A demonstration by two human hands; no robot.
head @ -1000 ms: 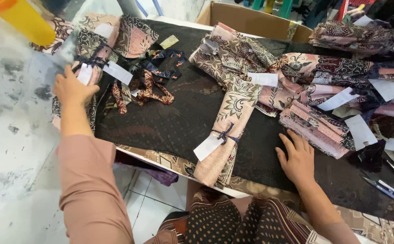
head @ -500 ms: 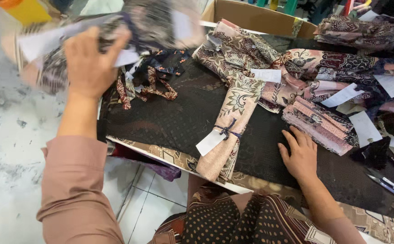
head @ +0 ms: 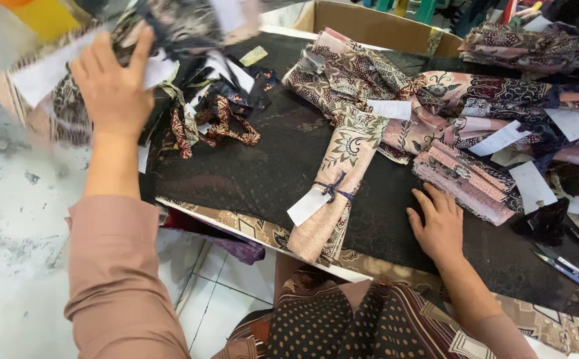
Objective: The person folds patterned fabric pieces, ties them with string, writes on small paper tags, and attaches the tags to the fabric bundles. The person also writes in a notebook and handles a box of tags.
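1. Fabric bundle [head: 170,30], patterned and blurred, is up in the air at the top left, above the far left corner of the table [head: 249,179], with white paper tags on it.
2. Left hand [head: 111,86] is raised, back toward the camera; its fingers [head: 140,50] are closed around the lower part of the fabric bundle.
3. Right hand [head: 439,223] lies flat on the dark cloth covering the table, fingers spread and holding nothing, just beside a pink pleated bundle [head: 465,183].
4. Between the two hands lies a long beige floral roll [head: 332,193], tied with dark string, a white tag [head: 308,206] at the knot; its lower end hangs over the near table edge.
5. Loose scraps of patterned ribbon [head: 216,126] lie near the left hand.
6. More tagged, folded fabrics are piled at the far right [head: 502,100], in front of a cardboard box [head: 369,23].
7. Scissors [head: 572,269] with blue handles rest on the table, right of the right hand and apart from it.
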